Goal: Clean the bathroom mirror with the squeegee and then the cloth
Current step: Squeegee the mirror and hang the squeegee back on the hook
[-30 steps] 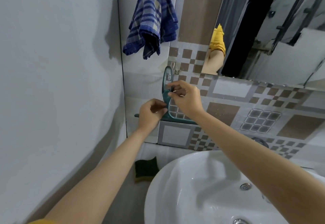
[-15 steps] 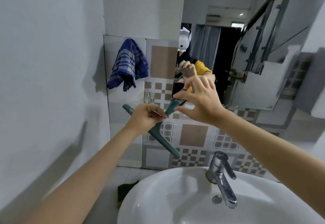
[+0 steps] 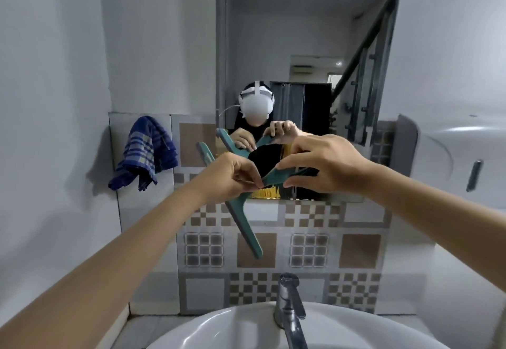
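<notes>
I hold a teal squeegee [image 3: 241, 217] in front of the mirror's lower edge, its blade slanting from upper left to lower right. My left hand [image 3: 232, 176] pinches it where handle meets blade. My right hand [image 3: 325, 165] grips the handle, which points right. The mirror [image 3: 301, 47] rises above the patterned tiles and reflects both hands and the squeegee. A blue checked cloth [image 3: 146, 154] hangs on the wall to the left, apart from both hands.
A white basin [image 3: 219, 329] with a chrome tap [image 3: 289, 304] sits directly below my arms. Patterned wall tiles [image 3: 358, 250] run behind it. A plain white wall stands close on the left. A white dispenser [image 3: 451, 156] is mounted at the right.
The squeegee came off its wall hook and both hands lifted it up to the mirror's lower edge. My view rose, so the mirror now fills the upper centre.
</notes>
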Demonstrator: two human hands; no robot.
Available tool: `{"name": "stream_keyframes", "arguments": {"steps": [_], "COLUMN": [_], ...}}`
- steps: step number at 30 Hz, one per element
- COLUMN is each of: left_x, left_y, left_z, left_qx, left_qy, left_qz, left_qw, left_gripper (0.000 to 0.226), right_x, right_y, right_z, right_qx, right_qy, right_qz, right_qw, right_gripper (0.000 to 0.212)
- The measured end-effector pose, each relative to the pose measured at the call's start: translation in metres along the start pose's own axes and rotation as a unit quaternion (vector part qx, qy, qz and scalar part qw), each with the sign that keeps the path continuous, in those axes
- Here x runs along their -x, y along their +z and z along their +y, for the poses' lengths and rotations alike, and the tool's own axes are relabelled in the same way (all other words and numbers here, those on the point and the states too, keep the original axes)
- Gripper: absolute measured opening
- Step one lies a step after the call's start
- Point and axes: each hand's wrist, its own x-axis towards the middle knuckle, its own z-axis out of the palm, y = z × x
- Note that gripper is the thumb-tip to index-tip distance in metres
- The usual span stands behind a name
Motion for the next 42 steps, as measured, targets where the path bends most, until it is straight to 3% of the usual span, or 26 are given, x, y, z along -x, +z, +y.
{"name": "stream_keyframes", "arguments": {"steps": [5,9,13,17,22,26,30,42], "left_x": [-0.032,-0.048,-0.067,-0.086,-0.107,-0.120,-0.127,-0.131], "left_y": [-0.002,-0.013,-0.039,-0.070,-0.095,-0.105,-0.108,-0.116], "left_z": [0.014,0.017,-0.009,-0.035,-0.045,-0.049,-0.061,-0.076], "left_qx": [-0.174,-0.185,-0.267,-0.382,-0.457,-0.526,-0.569,-0.558], "left_qy": [0.091,0.134,0.095,0.039,-0.022,-0.016,-0.008,0.017], "left_qz": [0.141,0.251,0.301,0.299,0.254,0.207,0.221,0.240], "left_qw": [0.970,0.941,0.911,0.874,0.852,0.824,0.792,0.794], "left_gripper": [0.023,0.043,0.065,0.091,0.119,0.117,0.111,0.110], "right_x": [0.003,-0.009,-0.036,-0.075,-0.125,-0.159,-0.192,-0.240], "right_y": [-0.035,-0.057,-0.071,-0.076,-0.076,-0.080,-0.089,-0.114], "right_z": [0.036,0.070,0.098,0.120,0.144,0.161,0.170,0.181], "right_qx": [0.081,0.121,0.128,0.112,0.109,0.108,0.109,0.170], "right_qy": [0.028,0.088,0.139,0.168,0.183,0.188,0.189,0.161], "right_qz": [0.019,0.068,0.143,0.217,0.246,0.257,0.267,0.182], "right_qw": [0.996,0.986,0.971,0.955,0.945,0.942,0.939,0.955], "right_gripper": [0.030,0.030,0.032,0.033,0.031,0.034,0.034,0.035]}}
